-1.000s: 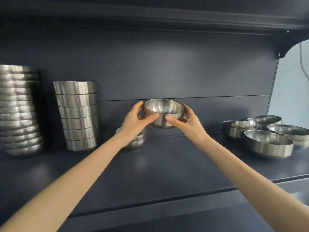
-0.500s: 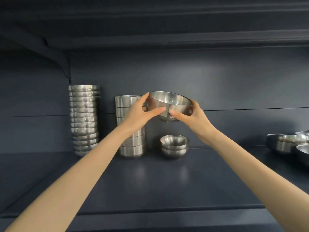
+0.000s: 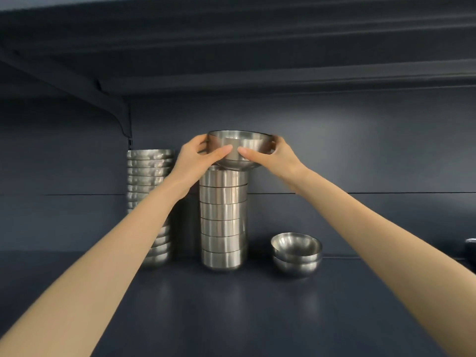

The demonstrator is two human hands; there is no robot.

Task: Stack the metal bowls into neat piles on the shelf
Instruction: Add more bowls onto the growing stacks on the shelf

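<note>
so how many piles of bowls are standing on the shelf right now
3. A tall pile at the left, partly behind the left arm; a tall middle pile, with the held bowl right above it; a short pile of two at the right. More may sit out of frame.

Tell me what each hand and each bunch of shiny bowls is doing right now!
Left hand: grip closed on the held bowl's left side.
Right hand: grip closed on its right side.
Held bowl: upright, at the top of the middle pile.
Middle pile: tall, straight, standing.
Left pile: tall, partly hidden by the arm.
Short pile: two bowls nested, untouched.
</note>
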